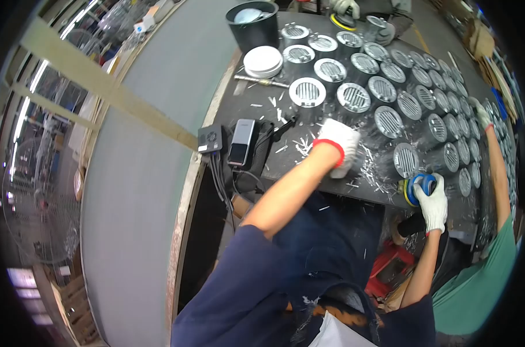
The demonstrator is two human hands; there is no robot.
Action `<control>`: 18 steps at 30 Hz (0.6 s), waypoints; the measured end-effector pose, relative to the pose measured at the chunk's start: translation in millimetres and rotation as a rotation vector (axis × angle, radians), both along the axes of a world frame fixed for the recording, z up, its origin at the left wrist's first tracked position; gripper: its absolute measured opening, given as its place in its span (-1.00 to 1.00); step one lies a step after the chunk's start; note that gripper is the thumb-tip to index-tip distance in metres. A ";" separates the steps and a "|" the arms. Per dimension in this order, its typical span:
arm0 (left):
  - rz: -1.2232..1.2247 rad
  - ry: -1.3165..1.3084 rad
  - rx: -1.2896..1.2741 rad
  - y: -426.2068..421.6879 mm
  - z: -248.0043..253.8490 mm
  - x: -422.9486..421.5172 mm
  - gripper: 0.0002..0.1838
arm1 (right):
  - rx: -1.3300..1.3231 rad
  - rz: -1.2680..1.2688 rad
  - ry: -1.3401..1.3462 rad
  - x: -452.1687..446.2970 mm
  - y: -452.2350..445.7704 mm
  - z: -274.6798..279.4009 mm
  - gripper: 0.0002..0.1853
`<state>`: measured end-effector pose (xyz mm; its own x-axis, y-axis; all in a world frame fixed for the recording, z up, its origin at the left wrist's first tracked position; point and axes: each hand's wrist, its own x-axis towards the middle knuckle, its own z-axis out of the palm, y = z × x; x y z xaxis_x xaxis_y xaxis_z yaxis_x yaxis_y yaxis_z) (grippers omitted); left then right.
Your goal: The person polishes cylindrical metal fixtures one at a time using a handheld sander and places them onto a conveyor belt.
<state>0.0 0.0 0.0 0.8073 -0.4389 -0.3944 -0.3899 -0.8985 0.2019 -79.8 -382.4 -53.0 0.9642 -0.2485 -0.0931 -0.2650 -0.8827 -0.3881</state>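
Note:
My left hand (342,146), in a white glove with a red cuff, is low over the dark table (337,184) among pale slivers of scrap. It is smeared by motion and its fingers are turned away, so I cannot make out whether it holds anything. At the table's near edge my right hand (433,203), also gloved, grips a round palm sander (419,188) with a blue body and a yellow rim. Closest to the sander stands a metal cylinder with a slotted top (405,160). Several more slotted cylinders (388,121) fill the table beyond both hands.
A black bucket (253,34), a stack of white discs (263,61) and a metal rod-like tool (261,81) are at the far left. Nearer lie a power bank (241,141) and cables. Co-workers' gloved hands (481,113) show right and at the far end, where another sander (343,22) is held.

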 end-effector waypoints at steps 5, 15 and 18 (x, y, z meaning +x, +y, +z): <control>0.134 -0.429 -0.355 -15.9 -62.5 -68.5 -0.56 | -0.004 0.015 -0.095 -3.0 -14.6 -21.0 -0.08; 0.076 -0.630 -0.357 -7.5 -76.2 -85.5 -0.30 | 0.050 0.049 -0.130 5.5 -25.3 -35.2 -0.11; -0.058 -0.602 -0.287 4.6 -67.3 -95.3 -0.02 | 0.026 0.012 -0.115 3.1 -18.0 -31.0 -0.11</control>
<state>-95.3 4.6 -67.3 0.8219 -0.5085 0.2568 -0.5553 -0.8157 0.1622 -76.7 -400.5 -84.0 0.9717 -0.2359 0.0116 -0.2072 -0.8747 -0.4382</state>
